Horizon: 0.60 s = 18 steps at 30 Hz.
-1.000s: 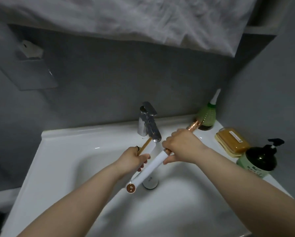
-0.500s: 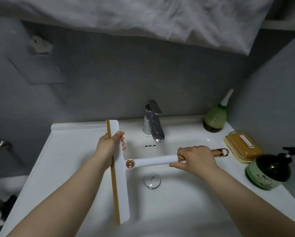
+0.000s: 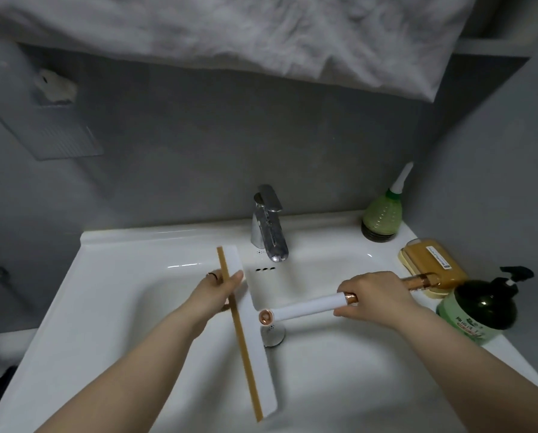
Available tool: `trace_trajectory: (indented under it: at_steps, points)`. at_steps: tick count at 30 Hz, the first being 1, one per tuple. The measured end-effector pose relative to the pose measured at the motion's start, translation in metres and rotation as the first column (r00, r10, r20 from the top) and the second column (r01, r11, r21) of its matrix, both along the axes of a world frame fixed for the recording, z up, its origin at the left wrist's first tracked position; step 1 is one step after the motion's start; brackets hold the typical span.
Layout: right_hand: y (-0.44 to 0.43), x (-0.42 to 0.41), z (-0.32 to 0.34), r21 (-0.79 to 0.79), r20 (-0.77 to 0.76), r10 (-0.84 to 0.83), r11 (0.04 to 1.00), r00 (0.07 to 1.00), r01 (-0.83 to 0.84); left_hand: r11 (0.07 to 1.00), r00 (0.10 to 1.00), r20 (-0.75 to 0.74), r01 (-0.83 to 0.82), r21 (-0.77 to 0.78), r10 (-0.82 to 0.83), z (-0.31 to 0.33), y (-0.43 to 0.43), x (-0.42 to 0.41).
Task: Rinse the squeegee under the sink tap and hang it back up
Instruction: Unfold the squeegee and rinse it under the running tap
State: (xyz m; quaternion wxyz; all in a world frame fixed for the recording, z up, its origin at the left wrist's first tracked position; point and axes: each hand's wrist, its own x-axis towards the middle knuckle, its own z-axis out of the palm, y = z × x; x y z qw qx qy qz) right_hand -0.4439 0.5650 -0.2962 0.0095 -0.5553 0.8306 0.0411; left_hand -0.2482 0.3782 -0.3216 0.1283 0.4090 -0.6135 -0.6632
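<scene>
- The squeegee [image 3: 255, 345] is held over the white sink [image 3: 130, 295], in front of the tap [image 3: 269, 228] and above the drain [image 3: 274, 334].
- Its white head runs from far to near, with a tan rubber strip along its left edge; the far end is just left of the tap's spout, the near end low over the near part of the basin.
- The white handle leaves the middle of the head and points right, ending in a copper-coloured grip with a ring at its far right tip.
- The left hand [image 3: 219, 293] pinches the far part of the head, thumb on the white face and fingers curled behind the rubber strip; a dark ring shows on one finger.
- The right hand [image 3: 375, 300] is wrapped around the copper part of the handle, fingers closed on it.
- No water is visible running from the tap.
- On the worktop to the right stand a green bottle with a white nozzle [image 3: 383, 214], a yellow soap box [image 3: 431, 267] nearer, and a dark green pump bottle [image 3: 483, 307] nearest.
- A grey wall lies behind the sink, with white cloth [image 3: 230, 35] hanging across the top.
</scene>
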Motion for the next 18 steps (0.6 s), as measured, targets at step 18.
trace_trajectory:
  at_steps: [18]
  points:
    - [0.049, -0.023, -0.003, 0.144, -0.036, -0.36, 0.921, 0.932, 0.362, 0.971, 0.996, -0.083, -0.001, -0.237, -0.02, 0.071, 0.0, -0.097]
